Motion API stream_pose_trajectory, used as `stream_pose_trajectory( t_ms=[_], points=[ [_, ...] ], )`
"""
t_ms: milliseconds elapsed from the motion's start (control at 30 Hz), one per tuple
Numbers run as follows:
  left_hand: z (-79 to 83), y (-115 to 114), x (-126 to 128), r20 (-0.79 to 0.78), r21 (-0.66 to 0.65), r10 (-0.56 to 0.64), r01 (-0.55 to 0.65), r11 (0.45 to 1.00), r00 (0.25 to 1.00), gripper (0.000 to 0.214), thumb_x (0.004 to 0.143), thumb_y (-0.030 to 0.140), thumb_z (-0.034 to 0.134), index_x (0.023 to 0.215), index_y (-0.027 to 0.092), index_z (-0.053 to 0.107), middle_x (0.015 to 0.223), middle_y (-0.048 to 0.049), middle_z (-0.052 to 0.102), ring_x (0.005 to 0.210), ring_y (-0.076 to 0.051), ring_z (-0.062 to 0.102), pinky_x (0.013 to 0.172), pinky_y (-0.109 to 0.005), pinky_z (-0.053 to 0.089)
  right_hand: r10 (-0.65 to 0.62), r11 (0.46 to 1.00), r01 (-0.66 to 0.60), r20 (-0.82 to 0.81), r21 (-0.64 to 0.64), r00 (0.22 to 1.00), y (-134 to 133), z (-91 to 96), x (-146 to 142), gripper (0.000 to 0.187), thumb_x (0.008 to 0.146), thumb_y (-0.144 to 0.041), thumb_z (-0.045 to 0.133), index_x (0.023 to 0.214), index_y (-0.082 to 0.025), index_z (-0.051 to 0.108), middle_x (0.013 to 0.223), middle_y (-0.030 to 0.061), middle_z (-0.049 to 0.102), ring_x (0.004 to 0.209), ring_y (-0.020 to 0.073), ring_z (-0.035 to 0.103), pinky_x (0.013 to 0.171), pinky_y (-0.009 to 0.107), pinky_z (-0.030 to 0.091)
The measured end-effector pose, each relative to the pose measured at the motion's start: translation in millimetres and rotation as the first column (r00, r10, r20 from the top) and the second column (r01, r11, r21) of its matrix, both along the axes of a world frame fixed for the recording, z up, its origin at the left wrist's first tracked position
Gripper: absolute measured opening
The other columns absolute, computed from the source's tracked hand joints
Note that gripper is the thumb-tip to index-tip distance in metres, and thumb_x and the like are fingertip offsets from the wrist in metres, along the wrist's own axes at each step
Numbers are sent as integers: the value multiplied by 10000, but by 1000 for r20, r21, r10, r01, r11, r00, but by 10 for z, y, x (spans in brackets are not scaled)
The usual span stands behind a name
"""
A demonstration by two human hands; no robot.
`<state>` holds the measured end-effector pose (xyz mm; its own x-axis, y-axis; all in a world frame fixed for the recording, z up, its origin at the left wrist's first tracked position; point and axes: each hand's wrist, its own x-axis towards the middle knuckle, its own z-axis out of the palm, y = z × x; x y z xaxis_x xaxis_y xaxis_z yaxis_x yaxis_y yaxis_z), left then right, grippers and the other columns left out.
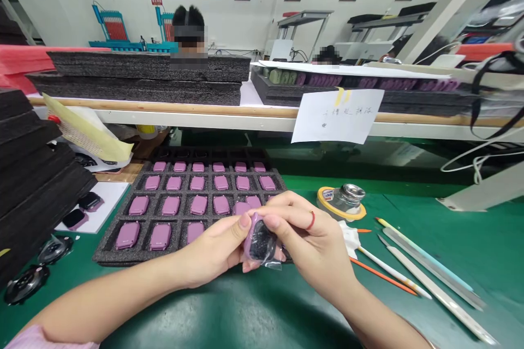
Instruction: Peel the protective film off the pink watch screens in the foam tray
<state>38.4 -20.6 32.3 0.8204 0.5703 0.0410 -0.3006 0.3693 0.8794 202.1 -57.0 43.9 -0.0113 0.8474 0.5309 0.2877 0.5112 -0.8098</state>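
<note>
Between my two hands is a purple smartwatch case (261, 241) with a dark screen, and clear film hangs from its lower edge. My left hand (223, 245) grips its left side, the thumb near the top edge. Fingers of my right hand (305, 237) pinch its upper right side; a red band circles one finger. Behind and left of the hands lies a black foam tray (110, 248) with rows of purple watch cases (171, 205) in its compartments. My hands hide the tray's near right part.
Right of my hands lie a roll of yellow tape (321, 204) with a glass bottle (350, 196) on it, a knife (442, 294), a ruler (429, 267) and several pens. Foam sheets (45, 174) are stacked left. A shelf (204, 114) crosses behind; people sit beyond it.
</note>
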Motion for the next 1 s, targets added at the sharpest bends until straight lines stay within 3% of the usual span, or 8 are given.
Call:
stream_pose_trajectory(
  t_ms=[100, 200, 267, 333, 467, 567, 767, 1000],
  points=[
    [1, -1, 2, -8, -42, 59, -59, 997, 998, 567, 858, 687, 626, 844, 120, 644, 773, -65, 627, 629, -109, 482, 603, -246, 361, -195, 961, 155, 161, 229, 967, 1, 47, 37, 224, 956, -186, 587, 1066, -261, 768, 845, 36, 681, 699, 142, 657, 630, 284, 581],
    [-1, 0, 5, -14, -64, 112, -113, 992, 994, 518, 846, 646, 679, 862, 130, 636, 786, -42, 604, 633, -102, 483, 591, -236, 360, -300, 910, 184, 283, 373, 911, -41, 96, 75, 344, 891, -237, 716, 1234, -245, 692, 815, 21, 604, 666, 141, 580, 638, 293, 553],
    [-3, 5, 5, -32, -68, 125, -127, 990, 992, 515, 836, 642, 695, 875, 132, 634, 796, -28, 578, 647, -100, 478, 593, -230, 365, -235, 930, 88, 395, 356, 888, -76, 101, 79, 549, 803, -324, 822, 1310, -223, 637, 781, 5, 587, 662, 150, 566, 628, 295, 546],
    [-4, 16, 2, -64, -32, 132, -134, 991, 989, 531, 830, 656, 692, 894, 132, 633, 798, -21, 560, 667, -105, 477, 604, -229, 370, -164, 953, 20, 460, 303, 872, -101, 87, 69, 631, 754, -319, 862, 1322, -214, 609, 771, -2, 610, 671, 157, 581, 649, 299, 550],
    [7, 43, -23, -121, 92, 188, -178, 980, 975, 603, 875, 724, 565, 1009, 138, 618, 773, -15, 549, 642, -106, 455, 597, -235, 360, -74, 980, 4, 350, 197, 934, -116, 73, 59, 506, 780, -240, 821, 1240, -250, 611, 932, 26, 702, 785, 170, 647, 712, 289, 557],
    [52, 45, -54, -124, 71, 198, -191, 979, 972, 642, 871, 753, 535, 1012, 129, 596, 769, -20, 558, 611, -96, 444, 554, -222, 340, 11, 995, -38, 261, 97, 965, -115, 90, 80, 551, 786, -195, 797, 1287, -303, 594, 1078, 17, 711, 920, 173, 664, 825, 290, 557],
    [126, 27, -80, -86, 7, 181, -181, 983, 980, 541, 868, 669, 635, 951, 140, 558, 682, 18, 529, 513, -58, 418, 468, -185, 290, 68, 997, -74, 200, 23, 977, -95, 91, 101, 575, 745, -156, 813, 1262, -316, 619, 1036, 1, 705, 884, 161, 654, 820, 281, 561],
    [63, 57, -62, -88, 21, 209, -208, 978, 974, 521, 872, 661, 633, 923, 151, 537, 661, 28, 543, 457, -44, 415, 435, -171, 297, 43, 999, -50, 233, 20, 971, -102, 81, 104, 575, 775, -160, 787, 1289, -336, 597, 1044, -5, 697, 885, 160, 649, 826, 285, 558]
  ],
)
